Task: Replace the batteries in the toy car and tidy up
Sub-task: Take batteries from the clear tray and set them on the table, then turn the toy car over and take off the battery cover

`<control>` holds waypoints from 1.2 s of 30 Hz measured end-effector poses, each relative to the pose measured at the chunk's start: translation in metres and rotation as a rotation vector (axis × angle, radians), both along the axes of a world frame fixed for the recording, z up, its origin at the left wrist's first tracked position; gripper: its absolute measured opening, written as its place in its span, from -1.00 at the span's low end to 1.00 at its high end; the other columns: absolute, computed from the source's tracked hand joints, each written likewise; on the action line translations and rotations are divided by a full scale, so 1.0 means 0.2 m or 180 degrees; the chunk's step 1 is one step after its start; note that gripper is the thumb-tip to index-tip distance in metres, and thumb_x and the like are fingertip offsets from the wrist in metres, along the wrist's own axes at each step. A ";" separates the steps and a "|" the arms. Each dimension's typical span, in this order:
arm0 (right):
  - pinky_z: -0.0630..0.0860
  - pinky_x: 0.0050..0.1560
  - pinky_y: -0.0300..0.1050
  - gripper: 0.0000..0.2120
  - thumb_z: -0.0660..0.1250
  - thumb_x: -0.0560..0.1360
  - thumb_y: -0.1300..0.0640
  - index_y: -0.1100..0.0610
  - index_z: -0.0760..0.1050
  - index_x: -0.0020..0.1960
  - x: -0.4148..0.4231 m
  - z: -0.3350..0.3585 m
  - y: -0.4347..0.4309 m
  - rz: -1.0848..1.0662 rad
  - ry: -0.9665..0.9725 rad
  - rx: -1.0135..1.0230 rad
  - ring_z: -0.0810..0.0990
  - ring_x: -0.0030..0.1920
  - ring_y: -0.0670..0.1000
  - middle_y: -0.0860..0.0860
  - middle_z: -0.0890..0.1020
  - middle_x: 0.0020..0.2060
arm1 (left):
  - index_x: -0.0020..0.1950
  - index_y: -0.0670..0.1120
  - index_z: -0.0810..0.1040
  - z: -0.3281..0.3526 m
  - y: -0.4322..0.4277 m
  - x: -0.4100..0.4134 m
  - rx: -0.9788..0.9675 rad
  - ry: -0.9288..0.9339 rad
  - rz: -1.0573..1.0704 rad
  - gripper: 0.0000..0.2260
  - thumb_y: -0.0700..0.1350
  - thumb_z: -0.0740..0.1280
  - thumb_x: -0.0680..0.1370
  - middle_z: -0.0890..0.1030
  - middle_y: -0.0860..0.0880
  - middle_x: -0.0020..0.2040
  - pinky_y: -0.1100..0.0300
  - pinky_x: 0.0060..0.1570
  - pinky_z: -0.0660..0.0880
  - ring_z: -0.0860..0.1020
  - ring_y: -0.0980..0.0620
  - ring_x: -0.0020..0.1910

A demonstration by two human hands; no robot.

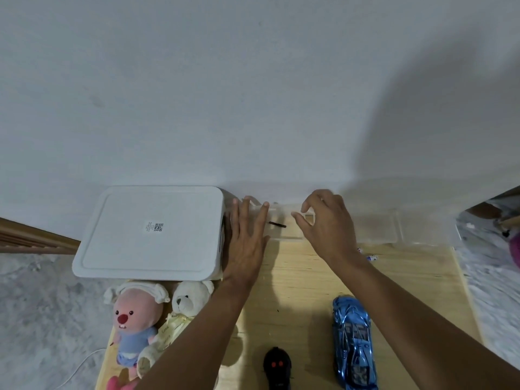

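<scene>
Nearest on the bench (298, 280), the blue toy car (351, 342) lay beside a black remote (277, 367). Farther off, the left grip (246, 237) pressed flat, fingers straight, on the clear box (287, 235). The right grip (326, 223) curled over it, and I could not tell whether it held anything. A careless tug might have spilled the screwdriver (277, 224).

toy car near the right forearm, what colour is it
Shiny metallic blue with dark windows; the toy car shows best in the head view, the only one.
</scene>
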State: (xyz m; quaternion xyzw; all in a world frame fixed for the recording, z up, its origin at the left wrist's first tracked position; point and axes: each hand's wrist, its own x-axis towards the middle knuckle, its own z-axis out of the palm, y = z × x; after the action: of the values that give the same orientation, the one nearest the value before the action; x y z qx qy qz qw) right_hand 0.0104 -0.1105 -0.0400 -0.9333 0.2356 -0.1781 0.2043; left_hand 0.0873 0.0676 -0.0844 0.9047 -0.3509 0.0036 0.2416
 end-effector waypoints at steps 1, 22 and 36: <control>0.50 -0.23 -0.11 -0.80 0.51 0.46 -0.04 0.05 0.55 -0.12 0.00 0.00 0.00 -0.0122 -0.0092 0.0062 0.51 -0.01 0.01 -0.02 0.54 -0.03 | 0.69 0.02 0.08 0.00 0.00 0.00 -0.0021 0.0015 -0.0016 -0.34 0.02 0.30 0.65 -0.07 -0.19 0.69 0.13 0.58 -0.36 -0.24 -0.16 0.66; 0.36 -0.20 -0.12 -0.83 0.29 0.53 0.24 0.12 0.66 -0.06 0.26 -0.21 0.14 0.0202 0.1840 -0.0380 0.69 -0.07 0.18 0.10 0.72 -0.15 | 0.66 -0.21 0.13 -0.10 -0.02 0.04 0.0393 -0.1145 -0.0065 -0.20 -0.26 0.49 0.52 0.11 -0.24 0.67 -0.18 0.61 0.07 0.04 -0.25 0.65; 0.52 -0.11 -0.40 -0.85 0.51 0.46 0.28 0.05 0.71 -0.04 -0.11 -0.09 0.16 -0.0451 -0.0515 0.1583 0.61 -0.19 -0.17 -0.09 0.64 -0.14 | 0.68 -0.18 0.02 -0.04 -0.01 -0.01 0.0895 -0.0774 -0.0051 -0.09 -0.31 0.49 0.47 0.02 -0.23 0.68 -0.15 0.60 0.05 0.00 -0.24 0.66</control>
State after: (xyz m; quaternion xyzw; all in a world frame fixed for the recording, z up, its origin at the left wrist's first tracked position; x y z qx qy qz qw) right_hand -0.0120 -0.0786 -0.0579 -0.8183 0.3198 -0.2026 0.4325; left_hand 0.0850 0.0665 -0.0918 0.9196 -0.3817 0.0620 0.0686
